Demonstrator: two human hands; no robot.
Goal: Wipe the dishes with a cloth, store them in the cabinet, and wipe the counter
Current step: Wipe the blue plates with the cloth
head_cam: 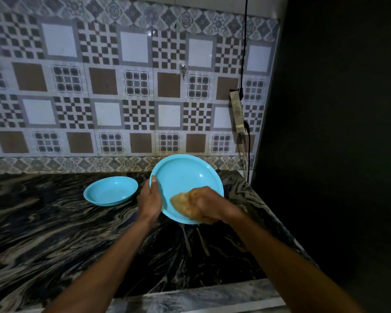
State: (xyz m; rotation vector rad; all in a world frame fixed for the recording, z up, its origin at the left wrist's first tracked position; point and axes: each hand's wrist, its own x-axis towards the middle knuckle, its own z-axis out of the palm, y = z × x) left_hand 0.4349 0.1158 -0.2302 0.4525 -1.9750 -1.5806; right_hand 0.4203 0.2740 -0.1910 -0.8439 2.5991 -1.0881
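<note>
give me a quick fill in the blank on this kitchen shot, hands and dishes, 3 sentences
1. The left hand grips the rim of the tilted blue plate, while the right hand rubs it with a ____.
2. The second blue dish rests on the ____, apart from both hands.
3. The wall behind the counter is covered in patterned ____.

Missing words: cloth; counter; tiles
</note>
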